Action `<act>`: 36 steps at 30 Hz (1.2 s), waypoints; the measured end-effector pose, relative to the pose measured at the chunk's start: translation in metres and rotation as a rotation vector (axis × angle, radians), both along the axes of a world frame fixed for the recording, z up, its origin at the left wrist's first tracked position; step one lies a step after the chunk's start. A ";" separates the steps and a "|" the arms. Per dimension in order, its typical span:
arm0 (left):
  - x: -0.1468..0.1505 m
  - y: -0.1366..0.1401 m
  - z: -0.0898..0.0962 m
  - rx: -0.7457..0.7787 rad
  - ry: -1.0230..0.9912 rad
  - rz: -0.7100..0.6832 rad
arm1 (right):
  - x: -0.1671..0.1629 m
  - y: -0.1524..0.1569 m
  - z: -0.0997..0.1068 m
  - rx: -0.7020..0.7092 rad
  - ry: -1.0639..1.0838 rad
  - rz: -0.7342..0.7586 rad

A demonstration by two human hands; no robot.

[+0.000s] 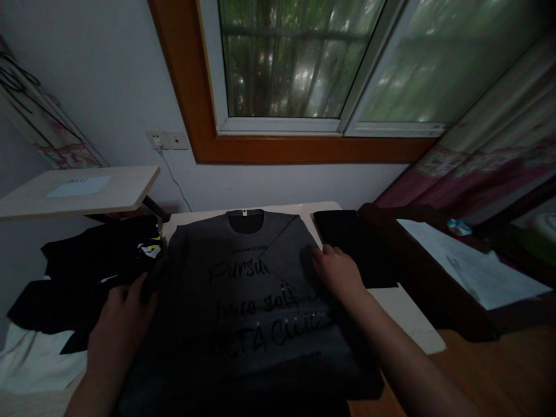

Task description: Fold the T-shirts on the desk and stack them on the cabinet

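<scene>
A dark grey T-shirt (243,284) with black lettering is spread face up, its collar toward the window. A diagonal fold of cloth covers its upper right part and hides some of the lettering. At the shirt's right edge, my right hand (339,271) has its fingers curled onto the fabric. My left hand (125,313) is closed on the cloth at the left edge, near the sleeve; deep shadow hides part of its fingertips.
Left of the shirt lies a pile of black clothes (87,272), with white cloth (39,359) under it. A folded black garment (351,243) lies to the right. A raised board (117,185) stands back left. Papers (473,266) rest on dark furniture at right.
</scene>
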State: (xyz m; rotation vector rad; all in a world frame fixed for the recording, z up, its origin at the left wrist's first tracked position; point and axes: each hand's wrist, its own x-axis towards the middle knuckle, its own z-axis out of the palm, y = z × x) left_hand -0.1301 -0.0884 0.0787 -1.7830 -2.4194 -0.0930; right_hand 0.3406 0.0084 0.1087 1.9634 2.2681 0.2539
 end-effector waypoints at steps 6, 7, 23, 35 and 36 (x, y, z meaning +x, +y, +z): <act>-0.007 0.052 0.001 -0.046 0.130 -0.074 | -0.056 0.014 -0.010 -0.069 0.188 0.193; -0.009 0.059 0.001 -0.052 0.130 -0.074 | -0.065 0.016 -0.013 -0.079 0.210 0.227; 0.069 0.086 0.043 0.292 -0.283 -0.284 | -0.134 0.034 -0.053 -0.370 1.155 0.317; 0.116 0.052 -0.008 0.033 -0.499 -0.890 | -0.174 0.060 -0.073 -0.673 1.747 -0.112; 0.110 0.049 -0.008 0.040 -0.499 -0.884 | -0.175 0.061 -0.075 -0.660 1.689 -0.076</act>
